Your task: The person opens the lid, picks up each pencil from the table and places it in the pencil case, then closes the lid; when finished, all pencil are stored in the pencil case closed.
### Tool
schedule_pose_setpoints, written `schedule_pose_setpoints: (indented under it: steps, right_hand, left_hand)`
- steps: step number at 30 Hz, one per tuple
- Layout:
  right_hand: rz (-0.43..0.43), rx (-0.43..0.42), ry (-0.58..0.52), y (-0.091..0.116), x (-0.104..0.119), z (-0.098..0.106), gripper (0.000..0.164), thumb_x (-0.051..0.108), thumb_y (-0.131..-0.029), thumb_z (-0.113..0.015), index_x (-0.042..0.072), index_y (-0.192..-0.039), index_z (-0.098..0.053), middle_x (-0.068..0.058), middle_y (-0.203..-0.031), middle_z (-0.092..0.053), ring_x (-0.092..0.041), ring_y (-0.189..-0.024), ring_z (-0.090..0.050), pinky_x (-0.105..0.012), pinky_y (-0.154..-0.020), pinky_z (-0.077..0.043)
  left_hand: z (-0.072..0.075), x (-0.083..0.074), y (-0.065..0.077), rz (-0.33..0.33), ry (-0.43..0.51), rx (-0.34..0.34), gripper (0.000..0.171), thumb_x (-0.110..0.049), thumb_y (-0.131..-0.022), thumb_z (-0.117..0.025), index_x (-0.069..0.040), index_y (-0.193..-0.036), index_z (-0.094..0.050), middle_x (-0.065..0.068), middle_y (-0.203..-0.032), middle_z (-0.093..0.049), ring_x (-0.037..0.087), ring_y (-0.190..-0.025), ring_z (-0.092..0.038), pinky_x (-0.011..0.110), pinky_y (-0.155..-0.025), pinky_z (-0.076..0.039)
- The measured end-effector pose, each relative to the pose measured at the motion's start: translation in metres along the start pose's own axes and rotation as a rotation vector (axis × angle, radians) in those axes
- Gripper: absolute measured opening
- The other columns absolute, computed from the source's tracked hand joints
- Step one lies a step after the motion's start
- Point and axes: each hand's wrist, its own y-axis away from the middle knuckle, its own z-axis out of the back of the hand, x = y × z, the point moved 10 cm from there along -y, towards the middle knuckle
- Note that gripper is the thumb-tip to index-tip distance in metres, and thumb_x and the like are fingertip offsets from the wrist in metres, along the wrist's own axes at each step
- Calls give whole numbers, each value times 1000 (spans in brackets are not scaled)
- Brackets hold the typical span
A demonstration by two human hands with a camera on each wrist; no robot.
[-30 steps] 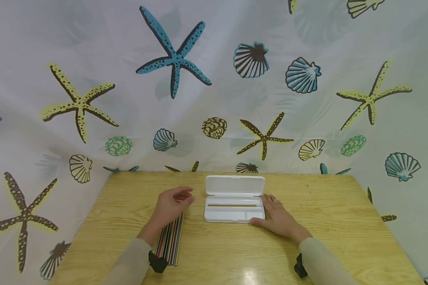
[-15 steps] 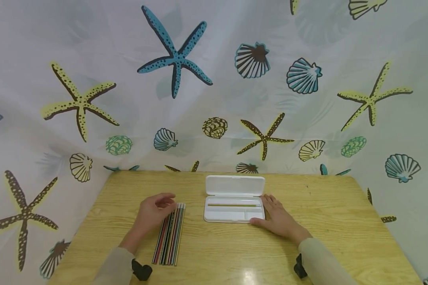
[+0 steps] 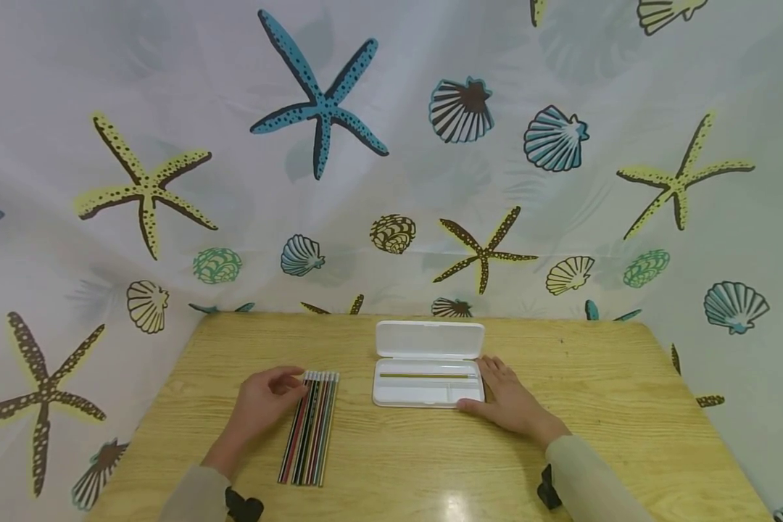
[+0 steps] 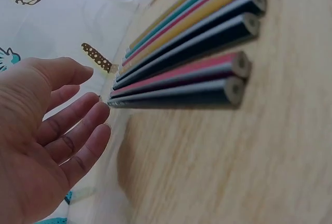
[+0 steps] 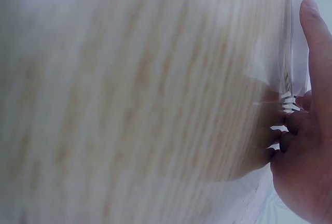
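Observation:
A white pencil case stands with its lid raised on the table, a single yellowish pencil lying in its long compartment. My right hand rests against the case's right end, fingers extended along the side and thumb at the front corner. Left of the case lies a row of colored pencils, side by side, pale ends away from me. My left hand hovers at the row's far left end with loosely bent fingers. In the left wrist view a gap shows between thumb and fingers, with fingertips right at the nearest dark pencil.
A wooden table carries everything. Behind and at both sides hangs a pale curtain printed with starfish and shells. Black wrist cameras sit on both sleeves. Bare wood lies between the pencil row and the case.
My left hand has moved left and toward me, from beside the case across the pencils' far ends to their left edge, uncovering the row. The right hand and the case have stayed put.

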Motion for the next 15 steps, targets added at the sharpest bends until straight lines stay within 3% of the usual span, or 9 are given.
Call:
schedule_pose_setpoints:
  steps: [15]
  right_hand:
    - [-6,4,-5,0,-1,0,111,70,-95,-64,3,-168,-15,-23,-175,-18,-44,-163,-9,-61,-131,-15]
  left_hand:
    - [-3,13,3,-8,-3,3,35,-9,-93,-81,-1,-126,-73,11,-101,-78,13,-87,-75,21,-76,-58]
